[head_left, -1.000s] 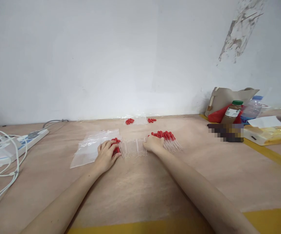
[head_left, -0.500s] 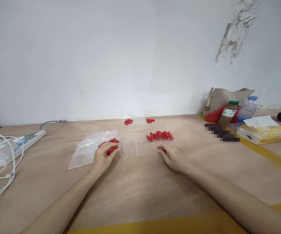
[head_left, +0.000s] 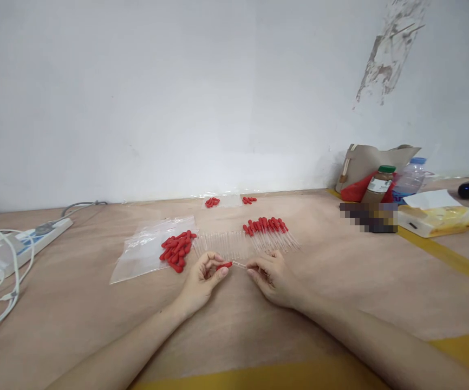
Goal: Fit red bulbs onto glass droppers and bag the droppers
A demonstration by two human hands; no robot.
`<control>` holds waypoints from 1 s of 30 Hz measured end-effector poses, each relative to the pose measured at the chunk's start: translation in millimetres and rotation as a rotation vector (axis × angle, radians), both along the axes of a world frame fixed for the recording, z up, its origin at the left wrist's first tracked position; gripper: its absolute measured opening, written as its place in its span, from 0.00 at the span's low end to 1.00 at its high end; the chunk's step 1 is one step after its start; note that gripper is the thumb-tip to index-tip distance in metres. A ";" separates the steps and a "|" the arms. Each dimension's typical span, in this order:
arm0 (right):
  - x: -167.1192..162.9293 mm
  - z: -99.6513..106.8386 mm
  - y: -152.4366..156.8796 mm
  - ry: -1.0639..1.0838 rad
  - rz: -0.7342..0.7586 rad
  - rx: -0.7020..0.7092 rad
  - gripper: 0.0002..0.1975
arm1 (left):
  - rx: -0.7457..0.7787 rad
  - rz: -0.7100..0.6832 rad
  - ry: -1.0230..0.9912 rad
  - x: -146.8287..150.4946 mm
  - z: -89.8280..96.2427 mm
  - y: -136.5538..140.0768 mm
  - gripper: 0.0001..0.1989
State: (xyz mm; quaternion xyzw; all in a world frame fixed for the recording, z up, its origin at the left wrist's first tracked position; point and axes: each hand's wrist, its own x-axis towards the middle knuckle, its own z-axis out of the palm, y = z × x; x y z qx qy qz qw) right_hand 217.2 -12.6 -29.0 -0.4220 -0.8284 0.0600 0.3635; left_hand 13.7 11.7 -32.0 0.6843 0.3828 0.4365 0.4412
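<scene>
My left hand [head_left: 206, 275] pinches a red rubber dropper bulb [head_left: 225, 265], its open end facing right. Between the fingers of my right hand [head_left: 273, 275] is a clear glass dropper tube [head_left: 239, 264], whose end is at the bulb's mouth; whether it has entered I cannot tell. Behind my hands lies a row of bare glass tubes [head_left: 222, 244]. Right of that row, droppers with red bulbs fitted [head_left: 267, 225] lie side by side. A heap of loose red bulbs [head_left: 175, 249] rests on a clear plastic bag [head_left: 137, 254] at the left.
Near the wall lie two small groups of red bulbs [head_left: 212, 202] with clear plastic. A power strip [head_left: 51, 238] with white cables is at the left. At the right stand a green-capped bottle [head_left: 378, 187], a clear bottle [head_left: 411, 179] and a tissue pack [head_left: 440, 219].
My left hand has left the heap and come right and nearer with a red bulb. My right hand has moved left from the finished droppers, now holding a tube against the bulb.
</scene>
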 end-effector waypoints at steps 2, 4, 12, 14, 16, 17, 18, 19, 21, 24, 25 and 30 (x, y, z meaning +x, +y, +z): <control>-0.2 -1.3 1.0 -0.005 0.016 0.001 0.08 | -0.005 -0.014 -0.005 -0.2 -0.8 1.0 0.14; 0.0 -1.8 1.8 -0.008 0.031 -0.011 0.08 | 0.001 -0.032 0.019 -0.4 -2.0 1.9 0.13; 1.0 -4.3 5.5 0.006 0.074 -0.059 0.09 | 0.074 -0.045 0.197 -1.2 -1.6 -0.7 0.12; 2.1 -3.4 6.0 -0.009 0.088 -0.069 0.09 | 0.111 -0.055 0.232 -1.5 0.0 -3.5 0.11; 4.0 -1.5 6.1 -0.042 0.103 -0.081 0.09 | 0.160 -0.061 0.271 -1.6 1.1 -6.6 0.10; 5.1 -0.4 6.1 -0.063 0.107 -0.081 0.10 | 0.188 -0.064 0.296 -1.5 1.4 -8.0 0.09; 6.2 0.5 6.2 -0.086 0.108 -0.076 0.10 | 0.215 -0.065 0.323 -1.4 1.7 -9.3 0.09; 7.2 1.1 6.4 -0.109 0.106 -0.064 0.10 | 0.242 -0.067 0.352 -1.1 2.0 -10.5 0.09; 8.5 1.3 6.7 -0.157 0.097 -0.021 0.11 | 0.293 -0.069 0.408 -0.7 2.6 -12.3 0.08; 8.5 -0.9 6.7 -0.199 0.074 0.060 0.10 | 0.336 -0.064 0.463 -0.4 4.3 -13.9 0.08; 8.0 -2.0 6.4 -0.201 0.067 0.081 0.10 | 0.345 -0.063 0.475 -0.4 5.0 -14.3 0.08; 4.5 -6.1 2.4 -0.192 0.076 0.107 0.10 | 0.398 -0.108 0.522 -0.3 7.2 -16.6 0.09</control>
